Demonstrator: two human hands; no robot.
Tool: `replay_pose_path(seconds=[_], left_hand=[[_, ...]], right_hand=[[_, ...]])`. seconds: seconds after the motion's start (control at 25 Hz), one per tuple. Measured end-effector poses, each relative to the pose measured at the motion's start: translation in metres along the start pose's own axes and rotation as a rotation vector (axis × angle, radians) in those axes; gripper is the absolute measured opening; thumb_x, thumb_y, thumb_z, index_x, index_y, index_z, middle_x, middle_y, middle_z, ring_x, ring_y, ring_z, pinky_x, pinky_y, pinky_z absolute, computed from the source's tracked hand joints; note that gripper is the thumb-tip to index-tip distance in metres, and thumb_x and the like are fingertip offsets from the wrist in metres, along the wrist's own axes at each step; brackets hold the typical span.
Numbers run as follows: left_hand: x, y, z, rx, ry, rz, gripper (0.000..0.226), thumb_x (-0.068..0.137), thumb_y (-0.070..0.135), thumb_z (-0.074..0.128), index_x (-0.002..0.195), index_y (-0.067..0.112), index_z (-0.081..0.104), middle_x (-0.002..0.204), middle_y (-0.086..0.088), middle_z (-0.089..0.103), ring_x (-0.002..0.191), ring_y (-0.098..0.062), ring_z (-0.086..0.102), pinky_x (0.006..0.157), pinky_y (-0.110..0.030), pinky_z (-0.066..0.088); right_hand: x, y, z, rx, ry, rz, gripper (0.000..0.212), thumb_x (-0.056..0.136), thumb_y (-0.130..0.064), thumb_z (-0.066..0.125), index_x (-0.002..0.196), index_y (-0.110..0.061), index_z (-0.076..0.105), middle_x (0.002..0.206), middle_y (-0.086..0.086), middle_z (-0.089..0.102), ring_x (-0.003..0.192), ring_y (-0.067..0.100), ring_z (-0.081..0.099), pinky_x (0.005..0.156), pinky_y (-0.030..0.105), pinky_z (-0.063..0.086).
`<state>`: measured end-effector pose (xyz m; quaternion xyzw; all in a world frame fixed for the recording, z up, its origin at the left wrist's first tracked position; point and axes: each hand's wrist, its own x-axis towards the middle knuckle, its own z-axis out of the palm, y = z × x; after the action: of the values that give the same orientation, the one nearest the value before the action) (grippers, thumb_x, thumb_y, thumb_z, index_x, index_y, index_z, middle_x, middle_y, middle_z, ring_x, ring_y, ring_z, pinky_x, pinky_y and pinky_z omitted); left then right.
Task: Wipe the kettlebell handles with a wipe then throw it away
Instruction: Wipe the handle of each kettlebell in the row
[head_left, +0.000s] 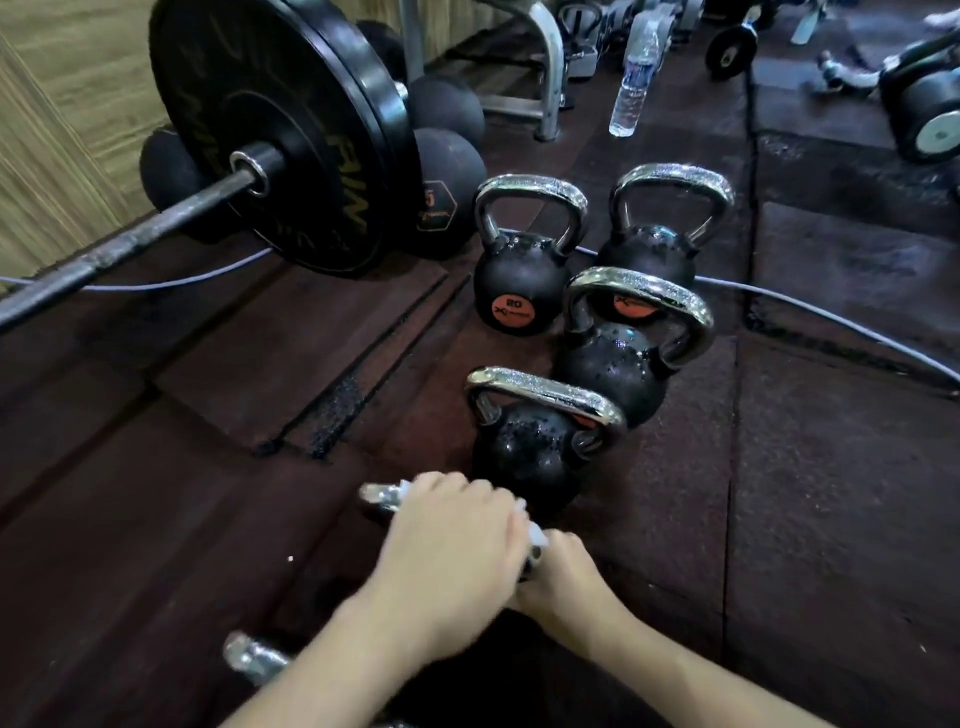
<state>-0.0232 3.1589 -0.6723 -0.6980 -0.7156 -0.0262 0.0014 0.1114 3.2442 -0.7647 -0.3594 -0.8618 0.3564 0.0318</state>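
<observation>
My left hand (447, 551) curls over the nearest kettlebell handle (376, 493), pressing the white wipe (535, 530) round it. My right hand (558, 577) grips the handle's other end, steadying. I'm mid-wipe; four kettlebells (540, 447) ahead probably need wiping next.

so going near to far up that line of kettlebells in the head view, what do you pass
Left hand wiping the nearest handle with the wipe → kettlebell behind it → third kettlebell → kettlebell marked 20 → water bottle.
</observation>
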Motion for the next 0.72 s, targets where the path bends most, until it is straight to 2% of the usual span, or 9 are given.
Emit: replay_pose_path(seconds=[0.12, 0.2, 0.24, 0.32, 0.36, 0.44, 0.52, 0.6, 0.72], left_hand=[[-0.006, 0.036, 0.012, 0.008, -0.018, 0.104, 0.016, 0.090, 0.031, 0.054, 0.088, 0.022, 0.067, 0.086, 0.002, 0.063, 0.081, -0.027, 0.060, 0.084, -0.044, 0.042], [-0.010, 0.018, 0.015, -0.079, 0.029, 0.099, 0.024, 0.095, 0.033, 0.048, 0.099, 0.022, 0.069, 0.094, 0.005, 0.064, 0.088, -0.024, 0.062, 0.090, -0.041, 0.043], [-0.011, 0.004, 0.011, -0.141, 0.042, 0.059, 0.029, 0.100, 0.035, 0.041, 0.103, 0.025, 0.068, 0.097, 0.007, 0.064, 0.089, -0.022, 0.062, 0.091, -0.040, 0.044], [-0.017, -0.030, 0.002, -0.144, 0.049, -0.062, 0.036, 0.105, 0.038, 0.030, 0.099, 0.029, 0.064, 0.094, 0.012, 0.063, 0.090, -0.018, 0.061, 0.089, -0.040, 0.046], [-0.020, -0.044, -0.003, -0.172, 0.004, -0.146, 0.039, 0.105, 0.040, 0.027, 0.092, 0.028, 0.061, 0.091, 0.012, 0.061, 0.090, -0.016, 0.059, 0.087, -0.040, 0.047], [-0.021, -0.064, -0.012, -0.475, -0.086, -0.400, 0.040, 0.106, 0.040, 0.028, 0.081, 0.024, 0.055, 0.085, 0.012, 0.060, 0.088, -0.014, 0.058, 0.085, -0.040, 0.049], [-0.011, -0.070, -0.016, -0.684, -0.120, -0.575, 0.039, 0.105, 0.035, 0.034, 0.082, 0.024, 0.064, 0.087, 0.010, 0.067, 0.092, -0.016, 0.063, 0.090, -0.038, 0.050], [-0.002, -0.060, -0.016, -0.455, -0.184, -0.614, 0.039, 0.105, 0.034, 0.036, 0.093, 0.021, 0.071, 0.083, 0.002, 0.064, 0.094, -0.023, 0.064, 0.088, -0.038, 0.051], [0.009, -0.029, -0.019, 0.065, -0.057, -0.257, 0.019, 0.095, 0.026, 0.064, 0.078, 0.018, 0.070, 0.063, 0.000, 0.057, 0.065, -0.032, 0.063, 0.061, -0.039, 0.052]], right_hand=[[-0.002, 0.008, 0.016, -0.043, 0.111, -0.003, 0.023, 0.070, -0.037, 0.038, 0.055, -0.027, 0.052, 0.054, -0.013, 0.049, 0.050, 0.006, 0.049, 0.049, 0.022, 0.033], [0.002, 0.010, 0.017, 0.011, 0.071, -0.017, 0.019, 0.067, -0.049, 0.048, 0.060, -0.034, 0.057, 0.059, -0.013, 0.059, 0.057, 0.005, 0.053, 0.054, 0.021, 0.035], [0.005, 0.014, 0.017, 0.078, 0.033, -0.004, 0.019, 0.064, -0.057, 0.059, 0.074, -0.043, 0.065, 0.072, -0.019, 0.068, 0.069, 0.000, 0.060, 0.060, 0.019, 0.040], [0.007, 0.019, 0.017, 0.156, 0.000, 0.012, 0.071, 0.055, -0.068, 0.074, 0.122, -0.050, 0.062, 0.115, -0.027, 0.070, 0.106, -0.008, 0.063, 0.089, 0.020, 0.050], [0.006, 0.020, 0.018, 0.154, 0.015, 0.004, 0.088, 0.053, -0.069, 0.077, 0.134, -0.047, 0.055, 0.130, -0.025, 0.064, 0.120, -0.007, 0.057, 0.101, 0.023, 0.047], [0.005, 0.016, 0.014, 0.185, 0.006, -0.005, 0.097, 0.053, -0.068, 0.080, 0.141, -0.043, 0.050, 0.142, -0.024, 0.054, 0.132, -0.008, 0.046, 0.111, 0.022, 0.039], [0.004, 0.015, 0.011, 0.218, 0.001, 0.008, 0.097, 0.054, -0.065, 0.083, 0.142, -0.043, 0.049, 0.146, -0.022, 0.050, 0.134, -0.009, 0.042, 0.114, 0.019, 0.035], [0.004, 0.016, 0.009, 0.189, -0.012, 0.013, 0.097, 0.055, -0.062, 0.084, 0.143, -0.044, 0.048, 0.148, -0.022, 0.048, 0.135, -0.008, 0.041, 0.113, 0.015, 0.033], [0.006, 0.014, 0.011, 0.123, -0.048, 0.055, 0.090, 0.055, -0.065, 0.079, 0.138, -0.048, 0.051, 0.140, -0.022, 0.057, 0.129, -0.004, 0.050, 0.103, 0.013, 0.040]])
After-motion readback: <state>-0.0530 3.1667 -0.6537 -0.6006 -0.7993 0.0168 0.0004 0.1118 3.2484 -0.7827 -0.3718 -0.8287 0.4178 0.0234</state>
